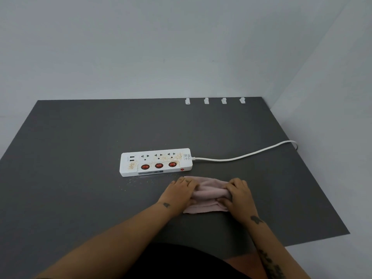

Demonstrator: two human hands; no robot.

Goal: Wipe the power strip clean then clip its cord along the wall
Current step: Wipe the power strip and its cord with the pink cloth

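We recorded a pale grey wall (141,47) meeting a dark grey tabletop (80,137) at its far edge.

A white power strip (156,162) lay flat near the middle of the tabletop, with its long axis running left to right. It carried three sockets, three red rocker switches and two USB ports. Its white cord (241,157) left the right end and ran in a slack curve to the table's right edge.

A pink cloth (209,191) lay on the near side of the strip, just beside it and roughly parallel to it.

The left hand (181,192) held the cloth's left end and the right hand (239,194) its right end. The fingers of both hands were curled over the fabric and bunched it. Neither hand touched the strip.

The strip lay beyond the fingertips and off to the left, so we judged the left hand the nearer.

A row of four white cable clips (206,101) sat at the foot of the wall, right of centre and well apart from the strip. None held the cord.

Tan specks (130,167) lay across the strip's face, and a few lay on the tabletop in front of it. We judged that wiping had not yet begun.
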